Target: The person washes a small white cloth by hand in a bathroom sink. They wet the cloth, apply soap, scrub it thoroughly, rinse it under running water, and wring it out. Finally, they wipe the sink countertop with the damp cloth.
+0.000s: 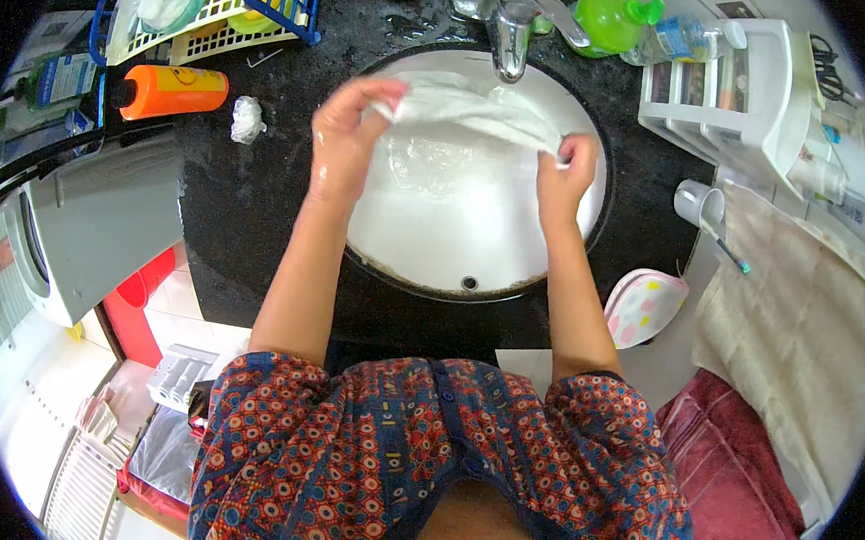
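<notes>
A wet white cloth (474, 112) is stretched between my two hands, above the far part of the white oval sink (455, 231). My left hand (350, 129) pinches its left end, thumb and fingers closed, with wet skin at the wrist. Its right end is gripped by my right hand (568, 174), the fingers curled over it. Just beyond the cloth stands the chrome faucet (510, 50). Some water shows in the basin under the cloth. The cloth is slightly blurred, and it hides part of the basin's far side.
On the black counter (256, 218) lie an orange bottle (176, 92) and a crumpled white wad (247, 120). A basket (271, 3) stands far left. Green bottle (610, 24), white drawer unit (766, 93) and white cup (700, 202) are at right. Towels (724, 471) hang near right.
</notes>
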A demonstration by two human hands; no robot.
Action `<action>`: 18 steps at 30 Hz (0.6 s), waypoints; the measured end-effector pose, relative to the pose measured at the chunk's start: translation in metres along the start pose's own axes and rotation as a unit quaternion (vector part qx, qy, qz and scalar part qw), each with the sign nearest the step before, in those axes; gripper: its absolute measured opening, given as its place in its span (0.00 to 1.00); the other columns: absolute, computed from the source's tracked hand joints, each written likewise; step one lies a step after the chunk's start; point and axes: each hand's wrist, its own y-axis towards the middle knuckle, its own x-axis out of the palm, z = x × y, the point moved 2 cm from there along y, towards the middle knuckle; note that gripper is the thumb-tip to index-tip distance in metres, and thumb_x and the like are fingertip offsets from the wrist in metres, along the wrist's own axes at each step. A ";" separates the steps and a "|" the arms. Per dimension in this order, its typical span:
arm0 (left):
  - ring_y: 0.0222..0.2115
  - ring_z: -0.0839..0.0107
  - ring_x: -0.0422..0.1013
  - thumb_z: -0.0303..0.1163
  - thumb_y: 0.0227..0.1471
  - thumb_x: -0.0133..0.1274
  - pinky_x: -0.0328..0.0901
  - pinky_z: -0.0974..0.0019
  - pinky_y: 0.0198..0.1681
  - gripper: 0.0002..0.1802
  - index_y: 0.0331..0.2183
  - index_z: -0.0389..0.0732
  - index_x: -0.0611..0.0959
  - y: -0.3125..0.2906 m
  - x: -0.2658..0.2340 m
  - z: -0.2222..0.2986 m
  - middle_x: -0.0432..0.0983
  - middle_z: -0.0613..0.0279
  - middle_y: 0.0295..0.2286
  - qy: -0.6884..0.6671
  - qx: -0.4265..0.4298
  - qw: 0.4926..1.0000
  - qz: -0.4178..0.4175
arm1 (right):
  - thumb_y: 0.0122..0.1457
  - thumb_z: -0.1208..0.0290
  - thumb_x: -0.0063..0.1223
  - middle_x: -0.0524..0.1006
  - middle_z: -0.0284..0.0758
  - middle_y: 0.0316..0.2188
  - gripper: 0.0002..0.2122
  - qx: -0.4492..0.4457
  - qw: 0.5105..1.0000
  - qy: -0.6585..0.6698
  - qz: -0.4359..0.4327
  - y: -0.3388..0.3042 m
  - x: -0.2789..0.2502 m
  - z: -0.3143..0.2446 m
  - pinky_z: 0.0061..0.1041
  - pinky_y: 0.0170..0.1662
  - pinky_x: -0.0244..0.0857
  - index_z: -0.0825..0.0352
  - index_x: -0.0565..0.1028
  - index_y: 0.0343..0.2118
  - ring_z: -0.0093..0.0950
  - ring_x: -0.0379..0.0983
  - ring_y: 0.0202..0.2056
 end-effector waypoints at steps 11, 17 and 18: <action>0.52 0.49 0.61 0.24 0.50 0.50 0.57 0.57 0.56 0.25 0.52 0.38 0.69 -0.022 -0.003 -0.163 0.63 0.43 0.51 0.320 -0.068 0.945 0.023 | 0.46 0.53 0.61 0.50 0.53 0.62 0.38 0.052 0.945 -0.277 -0.166 -0.034 0.060 0.066 0.50 0.62 0.38 0.63 0.60 0.59 0.49 0.43 0.63; 0.58 0.53 0.53 0.39 0.54 0.49 0.55 0.58 0.57 0.34 0.59 0.41 0.59 -0.020 -0.006 -0.182 0.53 0.47 0.57 0.180 -0.209 0.959 0.067 | 0.43 0.71 0.62 0.58 0.40 0.60 0.28 -0.005 0.926 -0.265 -0.270 -0.033 0.058 0.042 0.42 0.60 0.47 0.55 0.69 0.51 0.38 0.54 0.60; 0.58 0.55 0.52 0.42 0.55 0.48 0.55 0.58 0.57 0.35 0.60 0.42 0.58 -0.019 0.002 -0.185 0.51 0.49 0.58 0.129 -0.250 0.957 0.070 | 0.42 0.75 0.61 0.61 0.40 0.57 0.26 0.072 0.961 -0.176 -0.202 -0.041 0.071 0.063 0.38 0.58 0.52 0.58 0.70 0.49 0.38 0.58 0.56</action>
